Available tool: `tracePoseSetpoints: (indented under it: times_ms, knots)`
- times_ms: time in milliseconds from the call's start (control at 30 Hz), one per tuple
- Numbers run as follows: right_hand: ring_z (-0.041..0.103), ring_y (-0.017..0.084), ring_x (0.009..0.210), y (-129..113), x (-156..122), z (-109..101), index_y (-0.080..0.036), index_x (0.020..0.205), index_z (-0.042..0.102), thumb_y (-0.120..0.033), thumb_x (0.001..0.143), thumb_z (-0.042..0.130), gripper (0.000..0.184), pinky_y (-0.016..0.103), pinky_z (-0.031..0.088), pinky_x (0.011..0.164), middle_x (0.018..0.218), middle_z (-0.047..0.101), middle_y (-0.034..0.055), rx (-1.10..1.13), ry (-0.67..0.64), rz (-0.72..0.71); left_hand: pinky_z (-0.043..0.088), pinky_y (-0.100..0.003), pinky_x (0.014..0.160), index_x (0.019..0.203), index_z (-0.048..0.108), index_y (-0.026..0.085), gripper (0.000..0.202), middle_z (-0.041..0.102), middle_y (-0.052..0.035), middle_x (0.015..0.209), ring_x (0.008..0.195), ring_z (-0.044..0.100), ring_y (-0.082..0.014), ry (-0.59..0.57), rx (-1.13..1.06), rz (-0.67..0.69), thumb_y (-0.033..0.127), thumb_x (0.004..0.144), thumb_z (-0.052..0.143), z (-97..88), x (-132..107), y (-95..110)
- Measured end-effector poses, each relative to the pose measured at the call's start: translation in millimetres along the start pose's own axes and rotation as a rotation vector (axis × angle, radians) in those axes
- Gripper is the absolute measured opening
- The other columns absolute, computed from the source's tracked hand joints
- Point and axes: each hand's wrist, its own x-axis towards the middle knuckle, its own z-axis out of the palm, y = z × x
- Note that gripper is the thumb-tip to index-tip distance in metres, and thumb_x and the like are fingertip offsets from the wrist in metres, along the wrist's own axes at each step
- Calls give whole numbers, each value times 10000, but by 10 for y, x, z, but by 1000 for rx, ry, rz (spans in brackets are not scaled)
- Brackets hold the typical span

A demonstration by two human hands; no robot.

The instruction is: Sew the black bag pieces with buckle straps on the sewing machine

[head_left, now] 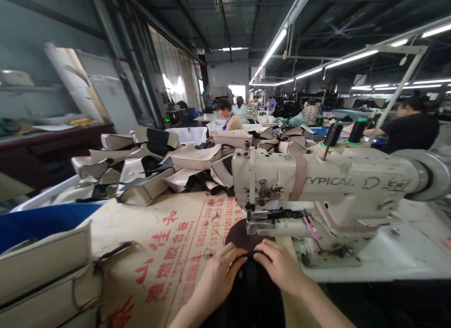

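My left hand and my right hand pinch the near edge of a dark fabric piece between thumbs and fingers, a short gap apart. The far part of this piece reaches under the head of a cream sewing machine marked TYPICAL. Below my hands, more black material hangs toward me; I cannot tell whether it belongs to the same piece. Pink-handled snips rest against the machine's arm. Two black thread cones stand on top behind it.
A board with red printing lies to the left. Beige and black bags pile up behind it, and more beige bags sit at the near left by a blue bin. Several people work further back; one person in black sits at the right.
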Motion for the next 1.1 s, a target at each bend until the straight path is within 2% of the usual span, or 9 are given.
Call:
tracePoseSetpoints:
  times_ms: [133,300,467,633,700,833,933,1000,1100]
  knots:
    - [502,118,916,-40,-24,-48,-225,990,526,-265,902,406,154,242,384,821,952,528,3,21,-39,-31,434,-217,759,867,599,205,207,593,-9,860,833,559,-128,-6,-65,-33,302,878,417,14,9,-12]
    - [505,124,850,15,12,18,-195,924,539,-238,906,386,159,250,390,760,880,534,12,-14,-18,-19,431,-219,755,857,606,206,219,608,-5,853,828,566,-134,0,-95,-89,338,868,431,7,51,23]
    - [507,126,813,58,23,49,-185,906,553,-246,912,371,191,255,395,728,843,547,18,-59,21,-40,438,-256,833,1015,580,235,240,618,-17,997,929,571,-159,-54,-74,-137,337,848,442,-57,-48,31]
    - [512,126,805,65,19,34,-181,913,549,-253,915,361,201,250,400,723,837,554,23,-67,29,-59,355,-295,997,1278,408,206,656,506,-42,1284,1163,476,-187,-177,-11,-259,48,642,441,0,-193,-83]
    - [508,126,805,64,33,36,-182,900,549,-244,912,368,191,250,394,724,831,545,21,-83,-2,-69,315,-291,1027,1270,444,210,746,480,-20,1313,1194,447,-182,-252,1,-226,-5,559,371,-6,-139,-116]
    - [509,131,802,83,70,32,-185,890,561,-243,905,386,185,254,388,712,833,545,23,-110,-72,-99,451,-255,786,949,661,233,501,683,25,914,839,593,-176,-528,-4,-130,33,602,360,-235,127,-162]
    - [518,129,806,103,88,12,-185,895,566,-231,902,391,181,249,392,722,845,559,24,-82,-50,-65,407,-201,584,824,660,198,225,602,40,651,604,492,-123,-679,-63,-145,220,745,451,-427,235,-281]
    - [521,129,806,103,90,2,-185,896,568,-221,900,391,181,246,392,728,850,565,26,-65,-28,-44,340,-182,516,750,625,163,302,495,43,573,535,394,-92,-676,-102,-180,397,803,442,-455,198,-392]
    - [521,134,789,62,79,21,-185,867,572,-225,899,385,194,248,379,710,827,567,27,-62,-24,-16,284,-194,500,617,528,142,452,371,44,539,521,304,-82,-516,-62,-237,513,826,377,-389,90,-497]
